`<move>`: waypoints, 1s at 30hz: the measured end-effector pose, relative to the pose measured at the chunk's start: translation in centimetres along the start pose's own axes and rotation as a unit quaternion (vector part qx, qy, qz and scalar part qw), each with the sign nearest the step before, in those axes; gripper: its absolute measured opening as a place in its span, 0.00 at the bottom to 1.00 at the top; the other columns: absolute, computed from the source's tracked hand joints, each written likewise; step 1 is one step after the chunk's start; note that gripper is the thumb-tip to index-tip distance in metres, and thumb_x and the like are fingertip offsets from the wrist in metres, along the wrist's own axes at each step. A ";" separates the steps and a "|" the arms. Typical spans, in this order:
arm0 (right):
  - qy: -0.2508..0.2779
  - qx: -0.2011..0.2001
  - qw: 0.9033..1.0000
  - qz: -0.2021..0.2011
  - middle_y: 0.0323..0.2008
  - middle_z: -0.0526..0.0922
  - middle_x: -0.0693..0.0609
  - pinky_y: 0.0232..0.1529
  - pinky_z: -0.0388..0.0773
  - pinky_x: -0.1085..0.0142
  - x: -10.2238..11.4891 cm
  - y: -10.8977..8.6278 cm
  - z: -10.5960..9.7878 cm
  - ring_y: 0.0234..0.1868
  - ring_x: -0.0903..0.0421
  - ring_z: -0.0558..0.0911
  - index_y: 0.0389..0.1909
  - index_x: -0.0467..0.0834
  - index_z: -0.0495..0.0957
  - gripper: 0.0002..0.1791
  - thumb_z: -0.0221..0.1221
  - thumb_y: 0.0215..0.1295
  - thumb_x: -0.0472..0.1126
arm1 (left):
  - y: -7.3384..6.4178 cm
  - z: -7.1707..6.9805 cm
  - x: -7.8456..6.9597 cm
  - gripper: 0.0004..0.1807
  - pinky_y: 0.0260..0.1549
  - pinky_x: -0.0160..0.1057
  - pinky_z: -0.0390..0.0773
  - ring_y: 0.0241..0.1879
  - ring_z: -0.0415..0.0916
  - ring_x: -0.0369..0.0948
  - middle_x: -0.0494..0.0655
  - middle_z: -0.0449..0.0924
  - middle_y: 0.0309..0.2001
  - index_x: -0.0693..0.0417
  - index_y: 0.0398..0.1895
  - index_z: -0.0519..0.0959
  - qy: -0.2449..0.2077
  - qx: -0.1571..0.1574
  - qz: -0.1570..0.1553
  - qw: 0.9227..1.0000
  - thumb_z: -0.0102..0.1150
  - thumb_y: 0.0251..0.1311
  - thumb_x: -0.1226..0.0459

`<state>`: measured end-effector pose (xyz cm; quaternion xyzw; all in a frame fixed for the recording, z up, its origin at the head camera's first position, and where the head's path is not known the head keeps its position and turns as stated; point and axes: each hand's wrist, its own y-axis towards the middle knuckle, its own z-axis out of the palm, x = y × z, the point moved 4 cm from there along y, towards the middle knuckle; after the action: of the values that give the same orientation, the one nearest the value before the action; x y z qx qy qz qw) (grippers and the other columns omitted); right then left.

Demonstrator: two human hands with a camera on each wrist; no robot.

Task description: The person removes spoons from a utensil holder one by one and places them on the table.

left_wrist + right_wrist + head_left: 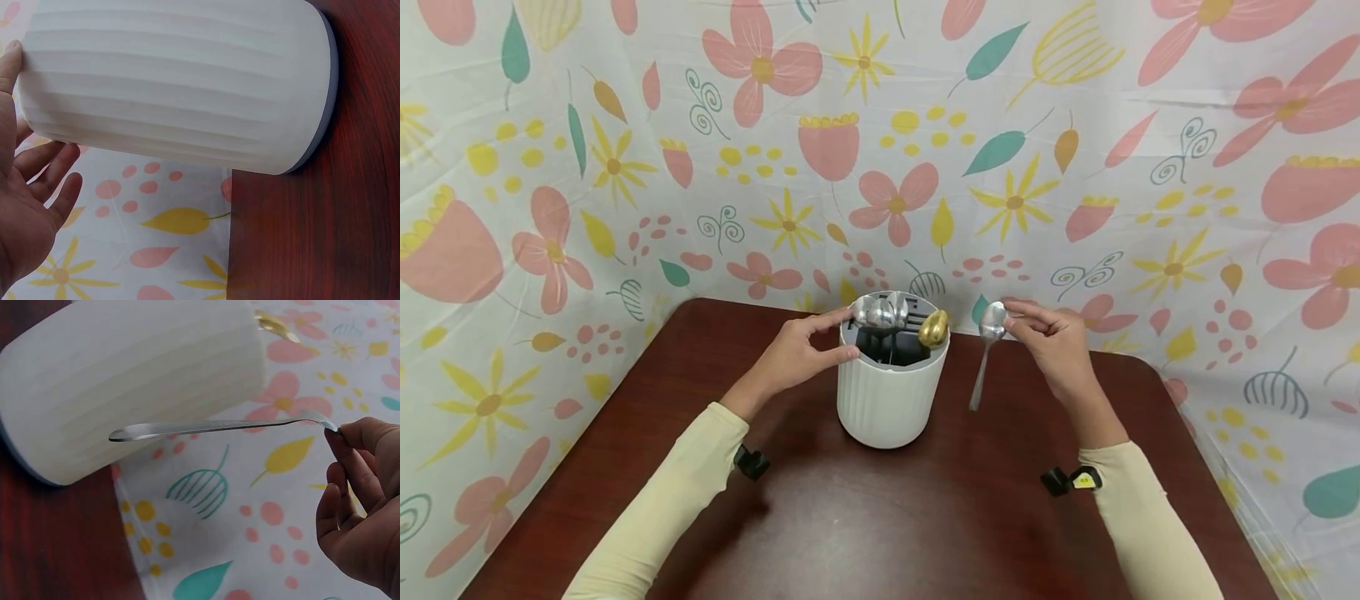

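A white ribbed utensil holder (887,408) stands upright on the table, with several silver spoons (880,313) and a gold spoon (934,329) in its dark top. My left hand (790,354) rests on the left of its rim, thumb and fingers spread and fairly straight; the left wrist view shows fingertips (70,150) at the holder's edge. To the right of the holder, my right hand (1060,342) pinches a silver spoon (981,375) by its bowl, handle hanging down. In the right wrist view that spoon's handle (206,427) is apart from the holder.
The dark red-brown wooden table (865,517) spreads in front of and around the holder. A floral curtain (895,167) hangs close behind the table and along both sides. Small black wrist cameras (751,462) sit on both wrists.
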<state>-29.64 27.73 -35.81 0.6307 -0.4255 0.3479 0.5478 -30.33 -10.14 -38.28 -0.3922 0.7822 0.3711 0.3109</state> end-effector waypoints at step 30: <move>-0.054 0.000 0.992 0.116 0.33 0.89 0.63 0.38 0.79 0.72 -6.7 -3.3 1.2 0.35 0.65 0.82 0.60 0.35 0.82 0.23 0.67 0.70 0.45 | 0.0 0.1 0.0 0.37 0.67 0.53 0.69 0.72 0.66 0.41 0.36 0.73 0.70 0.40 0.73 0.73 -0.007 -0.005 -0.003 1.000 0.72 0.60 0.48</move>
<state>-29.32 27.73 -43.40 0.5949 -0.5249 0.3747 0.4798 -30.27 -10.08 -38.34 -0.3930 0.7770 0.3770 0.3157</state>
